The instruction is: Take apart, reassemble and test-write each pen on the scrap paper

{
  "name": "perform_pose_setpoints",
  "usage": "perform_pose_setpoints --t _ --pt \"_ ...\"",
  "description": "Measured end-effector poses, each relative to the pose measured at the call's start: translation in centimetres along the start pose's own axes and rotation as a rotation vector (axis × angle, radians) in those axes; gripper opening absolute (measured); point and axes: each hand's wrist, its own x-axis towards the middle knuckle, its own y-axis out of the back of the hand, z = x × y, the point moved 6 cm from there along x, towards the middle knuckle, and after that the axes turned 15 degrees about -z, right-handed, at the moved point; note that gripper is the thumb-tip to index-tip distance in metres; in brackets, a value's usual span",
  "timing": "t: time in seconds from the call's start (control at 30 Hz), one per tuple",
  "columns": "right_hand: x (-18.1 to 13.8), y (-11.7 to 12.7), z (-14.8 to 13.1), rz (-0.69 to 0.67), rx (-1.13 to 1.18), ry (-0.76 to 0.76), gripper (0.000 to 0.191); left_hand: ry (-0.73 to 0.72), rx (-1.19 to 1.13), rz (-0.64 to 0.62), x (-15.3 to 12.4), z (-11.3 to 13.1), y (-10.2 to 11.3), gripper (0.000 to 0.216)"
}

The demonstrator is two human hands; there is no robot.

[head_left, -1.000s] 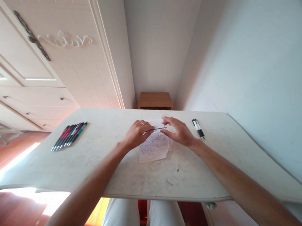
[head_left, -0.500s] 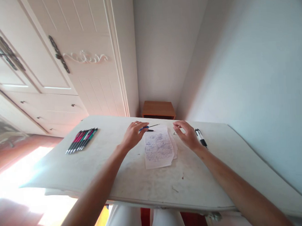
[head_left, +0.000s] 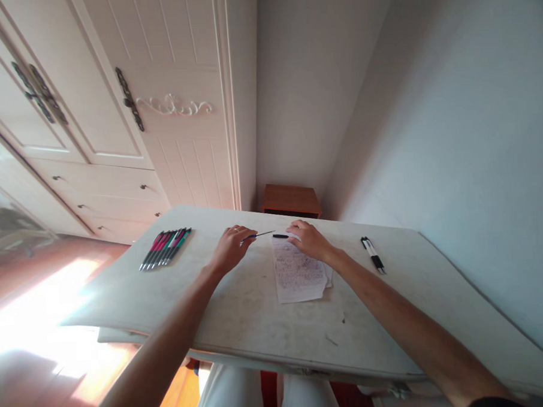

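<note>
My left hand is closed on a blue pen part. From it a thin dark pen refill points right, over the top of the paper. At the top edge of the written sheet of paper lies a short black pen barrel. My right hand is at the barrel's right end, thumb and forefinger apart on either side of it. Whether they touch it, I cannot tell.
A row of several pens in pink, black, white and green lies on the left of the white table. Two black-and-white pens are at the right. Behind stand a wardrobe and a small brown cabinet.
My right hand has moved left and over the top of the paper, up to the black barrel. My left hand has drawn slightly left with the blue pen part. The view has shifted.
</note>
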Motion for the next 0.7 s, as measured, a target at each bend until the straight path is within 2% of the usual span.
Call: perform_pose_setpoints --t 0.2,0.4,0.47,0.57,0.63,0.7 --pt "2.1 -1.3 -0.5 -0.086 -0.074 -0.026 0.010 0.005 -0.042 -0.008 -0.4 -0.3 -0.4 0.019" --pt "0.5 -0.3 -1.3 -0.001 -0.087 -0.007 0.007 0.018 -0.071 -0.023 -0.5 0.0 -0.7 0.017" --pt "-1.0 0.2 -1.2 0.071 0.041 -0.010 0.010 0.012 -0.122 -0.017 -0.5 0.2 -0.7 0.016" --pt "-3.7 0.9 -0.5 0.189 0.362 -0.018 0.013 -0.010 -0.263 -0.027 -0.6 0.6 -0.8 0.016" --pt "-5.2 1.1 0.2 0.220 0.530 -0.034 0.019 -0.033 -0.320 -0.046 -0.5 0.9 -1.1 0.017" --pt "-6.3 1.4 0.6 0.237 0.605 -0.026 0.023 -0.054 -0.325 -0.061 -0.5 1.2 -1.3 0.018"
